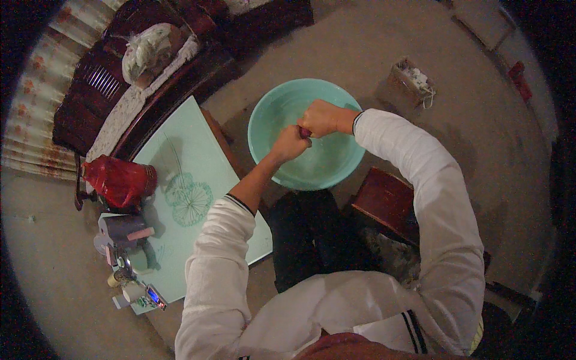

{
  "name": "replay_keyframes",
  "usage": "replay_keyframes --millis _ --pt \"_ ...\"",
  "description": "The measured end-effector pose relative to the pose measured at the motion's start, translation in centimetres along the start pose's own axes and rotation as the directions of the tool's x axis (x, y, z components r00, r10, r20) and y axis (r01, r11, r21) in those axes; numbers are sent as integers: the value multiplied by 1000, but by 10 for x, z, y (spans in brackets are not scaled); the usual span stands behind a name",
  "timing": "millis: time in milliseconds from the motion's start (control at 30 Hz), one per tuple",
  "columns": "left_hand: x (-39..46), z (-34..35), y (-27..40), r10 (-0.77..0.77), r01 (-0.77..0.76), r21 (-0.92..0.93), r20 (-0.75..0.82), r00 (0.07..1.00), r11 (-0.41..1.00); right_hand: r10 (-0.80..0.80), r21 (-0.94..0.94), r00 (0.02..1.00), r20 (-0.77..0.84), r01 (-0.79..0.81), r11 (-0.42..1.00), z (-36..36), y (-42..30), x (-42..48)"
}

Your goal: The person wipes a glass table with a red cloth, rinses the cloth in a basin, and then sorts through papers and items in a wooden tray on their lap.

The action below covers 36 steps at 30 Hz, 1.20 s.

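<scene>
A round turquoise plastic basin [263, 166] stands on the floor before me, with cloudy-looking water [315, 166] in it. Above the water, my left hand [290, 143] and my right hand [320, 118] are closed close together on a small dark reddish-purple item [305, 132]. Only a bit of it shows between the two fists, so its kind cannot be told. Both hands are inside the basin's outline as seen from above.
On my left, a pale glass-topped table [216, 162] with a flower print bears a red jug-like vessel [123, 180], a dark roll [121, 229] and several small items. A wooden settee [130, 130] is beyond. A reddish wooden box or stool [382, 195] and a litter bin [405, 83] stand right.
</scene>
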<state>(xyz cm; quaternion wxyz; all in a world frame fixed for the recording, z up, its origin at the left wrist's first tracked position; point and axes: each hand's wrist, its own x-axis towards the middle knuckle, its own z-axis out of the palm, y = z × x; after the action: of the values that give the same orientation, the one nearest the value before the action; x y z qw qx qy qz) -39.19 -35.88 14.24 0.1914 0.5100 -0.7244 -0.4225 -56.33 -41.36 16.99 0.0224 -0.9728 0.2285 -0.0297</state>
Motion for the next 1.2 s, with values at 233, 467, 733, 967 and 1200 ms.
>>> replay_keyframes --millis 233,467,733,967,1200 --pt "-13 5 2 -157 164 -213 48 986 963 -51 -9 998 23 51 999 8 -2 4" --pt "-18 26 7 -333 336 -448 89 939 829 -35 -71 997 67 39 997 14 -2 -4" --pt "-25 16 -7 -213 -55 -723 -274 938 688 550 488 701 454 -712 504 -48 15 -1" --pt "-16 34 1 -21 48 350 -82 996 935 562 504 783 266 -610 612 -37 51 -40" --pt "-9 20 11 -192 102 -301 -289 938 948 542 674 760 359 -613 412 -71 22 -29"
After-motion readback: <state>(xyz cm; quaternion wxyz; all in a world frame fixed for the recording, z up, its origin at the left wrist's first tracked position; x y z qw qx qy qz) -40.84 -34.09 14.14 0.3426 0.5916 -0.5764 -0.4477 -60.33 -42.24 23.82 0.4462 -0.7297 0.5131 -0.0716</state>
